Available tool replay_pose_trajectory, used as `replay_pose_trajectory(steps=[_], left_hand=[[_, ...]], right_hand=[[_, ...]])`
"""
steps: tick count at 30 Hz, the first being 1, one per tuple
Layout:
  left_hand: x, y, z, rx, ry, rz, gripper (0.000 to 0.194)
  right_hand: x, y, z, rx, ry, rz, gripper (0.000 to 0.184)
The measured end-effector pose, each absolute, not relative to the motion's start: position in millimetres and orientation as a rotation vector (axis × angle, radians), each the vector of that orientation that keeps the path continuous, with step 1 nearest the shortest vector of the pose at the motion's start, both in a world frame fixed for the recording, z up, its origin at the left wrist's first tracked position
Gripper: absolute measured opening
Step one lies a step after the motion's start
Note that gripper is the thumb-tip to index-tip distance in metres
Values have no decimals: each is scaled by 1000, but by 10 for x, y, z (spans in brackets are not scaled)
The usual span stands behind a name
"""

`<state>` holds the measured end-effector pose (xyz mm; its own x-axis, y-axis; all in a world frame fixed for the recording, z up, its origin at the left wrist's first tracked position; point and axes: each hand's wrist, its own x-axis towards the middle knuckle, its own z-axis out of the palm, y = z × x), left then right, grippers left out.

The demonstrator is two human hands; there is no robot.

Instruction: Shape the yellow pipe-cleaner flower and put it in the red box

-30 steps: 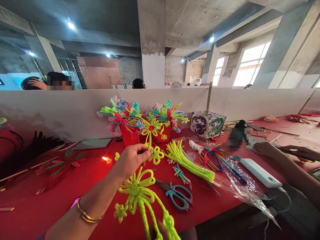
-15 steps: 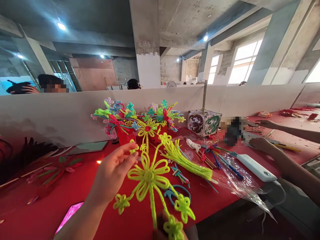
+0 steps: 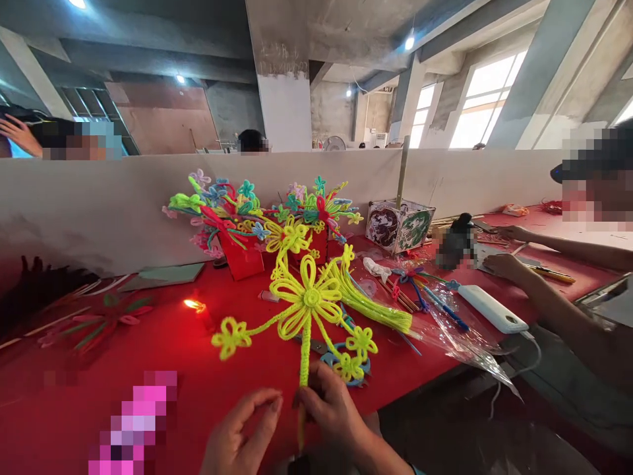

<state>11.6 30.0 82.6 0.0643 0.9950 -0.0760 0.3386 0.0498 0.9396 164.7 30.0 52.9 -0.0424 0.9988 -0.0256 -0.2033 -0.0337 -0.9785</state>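
My right hand (image 3: 332,409) is pinched on the stem of a yellow-green pipe-cleaner flower (image 3: 305,305) and holds it upright over the red table (image 3: 99,369). The flower has a large looped bloom and several small side blossoms. My left hand (image 3: 240,425) hovers just left of the stem near the bottom edge, fingers curled and apart, holding nothing. Blue-handled scissors (image 3: 330,359) lie on the table behind the flower, partly hidden by it.
Two red pots of multicoloured pipe-cleaner flowers (image 3: 237,224) stand by a white partition (image 3: 74,204). A bundle of yellow-green pipe cleaners (image 3: 376,310), a plastic bag (image 3: 459,330), a white power bank (image 3: 492,309) and a patterned box (image 3: 399,226) lie right. Another person's arms (image 3: 544,277) rest at the right.
My left hand let go of the flower's top and dropped to the stem's base beside my right hand. The flower now stands upright. The view tilted up and left.
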Motion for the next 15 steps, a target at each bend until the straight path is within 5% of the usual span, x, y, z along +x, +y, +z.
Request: replay_pose_trajectory(steps=[15], left_hand=[[365,560,887,495,1005,1323,32]], right_hand=[[1416,21,328,-1091,-1311,1513,13]])
